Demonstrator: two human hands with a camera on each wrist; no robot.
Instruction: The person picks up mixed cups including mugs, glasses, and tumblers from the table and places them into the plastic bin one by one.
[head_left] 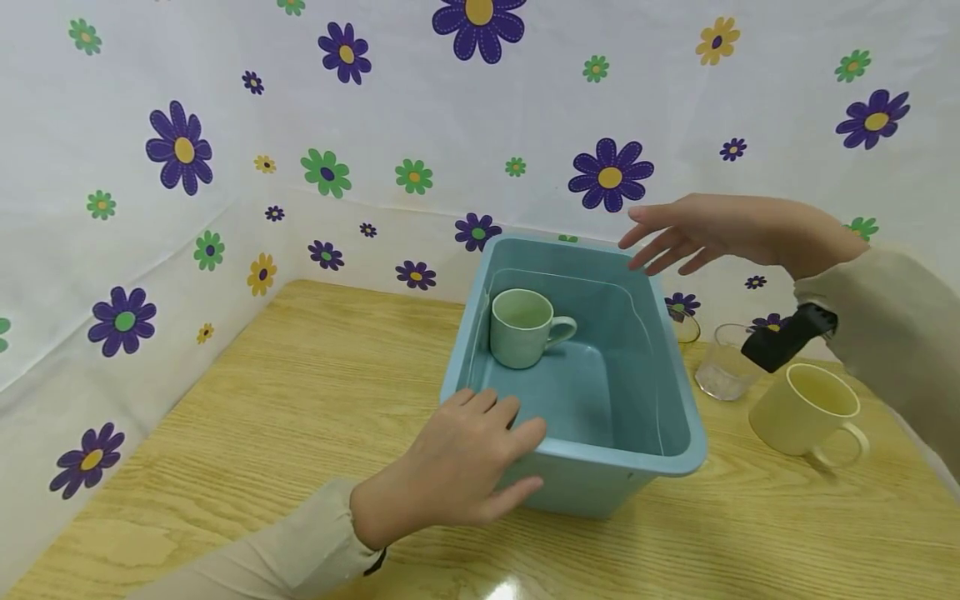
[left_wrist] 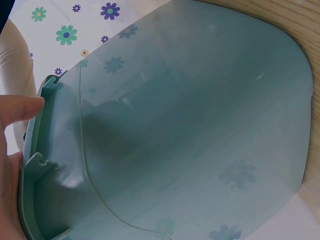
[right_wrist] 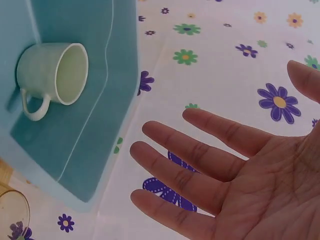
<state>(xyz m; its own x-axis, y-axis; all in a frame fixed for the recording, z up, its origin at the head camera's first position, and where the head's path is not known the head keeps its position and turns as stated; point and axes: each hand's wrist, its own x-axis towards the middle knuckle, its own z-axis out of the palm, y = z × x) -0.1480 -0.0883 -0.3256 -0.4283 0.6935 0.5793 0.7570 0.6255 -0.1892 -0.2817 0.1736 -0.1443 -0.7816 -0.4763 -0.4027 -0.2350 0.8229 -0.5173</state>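
Observation:
A blue plastic bin (head_left: 615, 457) stands on the wooden table, its far end near the curtain. Inside, at the left wall, a pale green mug (head_left: 519, 343) stands upright with its handle to the right. My left hand (head_left: 461, 462) grips the near-left corner of the rim, fingers over the edge; the left wrist view shows the thumb (left_wrist: 22, 108) outside by the rim. Over the far right corner hovers my right hand (head_left: 723, 229), fingers spread and holding nothing. Its bare palm (right_wrist: 270, 185) shows in the right wrist view, beside the bin.
To the bin's right stand a yellow mug (head_left: 791, 412), a clear glass (head_left: 722, 379) and an amber-tinted glass (head_left: 686, 329), partly hidden behind the bin. A white flowered curtain (head_left: 375, 117) encloses the table (head_left: 330, 358) at the back and left.

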